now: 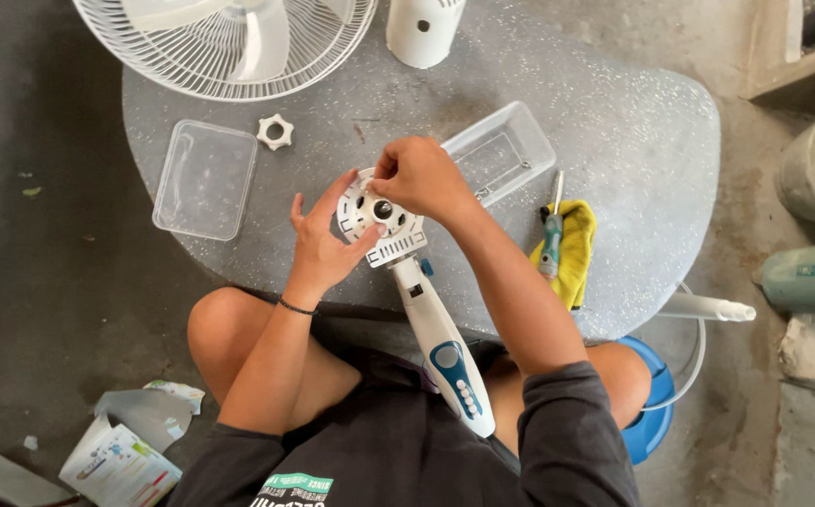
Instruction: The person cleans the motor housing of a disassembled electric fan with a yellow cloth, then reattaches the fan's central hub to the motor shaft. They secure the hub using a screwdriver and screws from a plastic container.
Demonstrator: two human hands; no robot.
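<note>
Tabletop (632, 141): we sit at its grey, rounded slab.
Fan grille (229, 47): lies at the far edge.
Fan motor unit (381, 218): over our lap, at the near edge.
Left hand (323, 244): fingers spread, cradles its round face.
Right hand (421, 178): pinches its top.

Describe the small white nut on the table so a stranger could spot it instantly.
Start at the grey speckled table, then find the fan grille at its far left edge. Just below it, beside the clear plastic lid, lies the white nut: small, ring-shaped, with a lobed outline.
</note>
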